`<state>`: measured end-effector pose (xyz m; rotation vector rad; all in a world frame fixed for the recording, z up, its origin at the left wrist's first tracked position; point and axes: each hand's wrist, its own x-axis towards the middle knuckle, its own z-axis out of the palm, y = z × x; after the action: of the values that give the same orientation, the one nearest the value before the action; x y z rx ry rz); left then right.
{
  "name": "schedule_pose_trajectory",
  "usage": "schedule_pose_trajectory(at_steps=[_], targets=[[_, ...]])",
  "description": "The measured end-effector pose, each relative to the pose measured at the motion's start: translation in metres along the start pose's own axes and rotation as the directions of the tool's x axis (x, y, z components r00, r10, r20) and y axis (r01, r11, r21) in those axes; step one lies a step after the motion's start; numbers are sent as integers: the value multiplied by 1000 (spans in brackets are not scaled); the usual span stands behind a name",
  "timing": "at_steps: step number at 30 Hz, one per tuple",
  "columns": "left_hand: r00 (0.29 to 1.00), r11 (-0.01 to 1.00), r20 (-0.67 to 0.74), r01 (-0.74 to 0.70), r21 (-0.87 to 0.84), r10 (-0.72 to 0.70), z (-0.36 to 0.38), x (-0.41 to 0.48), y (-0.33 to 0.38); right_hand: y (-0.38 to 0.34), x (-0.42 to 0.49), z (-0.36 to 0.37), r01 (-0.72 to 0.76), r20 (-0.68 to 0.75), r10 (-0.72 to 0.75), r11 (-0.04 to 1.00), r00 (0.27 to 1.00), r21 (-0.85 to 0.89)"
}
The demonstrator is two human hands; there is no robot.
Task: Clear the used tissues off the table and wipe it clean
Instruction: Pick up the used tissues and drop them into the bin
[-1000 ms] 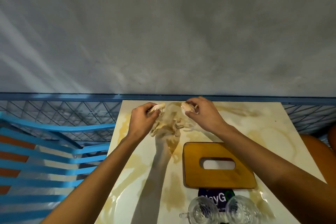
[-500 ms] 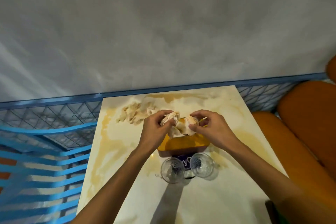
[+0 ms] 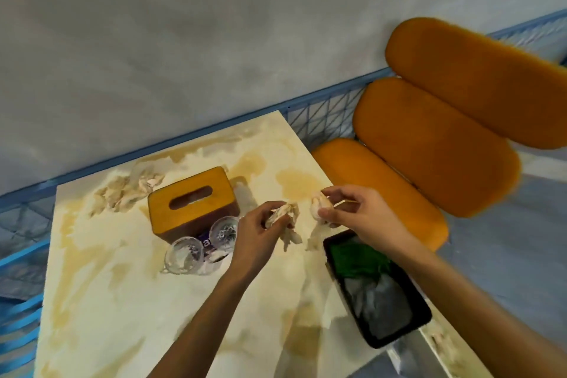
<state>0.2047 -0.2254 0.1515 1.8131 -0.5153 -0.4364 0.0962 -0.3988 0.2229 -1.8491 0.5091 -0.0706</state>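
Pinched between the curled fingers (image 3: 336, 193) of the right hand (image 3: 360, 215), a tissue wad (image 3: 318, 209) is held just right of the frame's centre, above the desk (image 3: 122, 301). A second tissue wad (image 3: 283, 215) is gripped in the same way by the left hand (image 3: 256, 238) at the centre, its fingers folded round the paper, and a ragged tail is left hanging towards the desk surface. Both wads are off-white, creased and limp, and are kept near each other without touching.

A pile of used tissues (image 3: 122, 193), torn and yellowish, is seen lying on the desk at the upper left, just beside a wooden tissue box (image 3: 191, 202). The cream desk top is marked all over with tan stains. Two glass cups (image 3: 184, 255) are placed just below the box in the frame.

A black bin (image 3: 395, 337), lined with green and clear material, is seen at the desk's right edge, under the right forearm; whether it rests on the desk cannot be told. Orange cushions (image 3: 435, 144) are visible at the upper right.
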Motion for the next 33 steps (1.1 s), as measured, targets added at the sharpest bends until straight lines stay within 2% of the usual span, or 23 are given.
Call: schedule_pose_trajectory(at_steps=[5, 16, 19, 24, 29, 33], targets=[[997, 999, 66, 48, -21, -47, 87, -39, 12, 50, -60, -62, -60, -69, 66, 995, 995, 78], [955, 998, 292, 42, 45, -53, 267, -115, 19, 183, -180, -170, -199, -185, 232, 963, 955, 184], [922, 994, 372, 98, 38, -106, 305, -126, 16, 220, -200, -184, -279, -250, 332, 934, 910, 222], [862, 973, 461, 140, 182, -210, 366, -126, -12, 295, -222, -192, -411, -303, 499, 857, 812, 310], [799, 919, 487, 196, 343, -353, 413, -123, -42, 355, -230, -187, -523, -320, 634, 768, 704, 370], [755, 874, 479, 257, 413, -448, 439, -116, -69, 390, -228, -180, -585, -300, 700, 709, 648, 393]])
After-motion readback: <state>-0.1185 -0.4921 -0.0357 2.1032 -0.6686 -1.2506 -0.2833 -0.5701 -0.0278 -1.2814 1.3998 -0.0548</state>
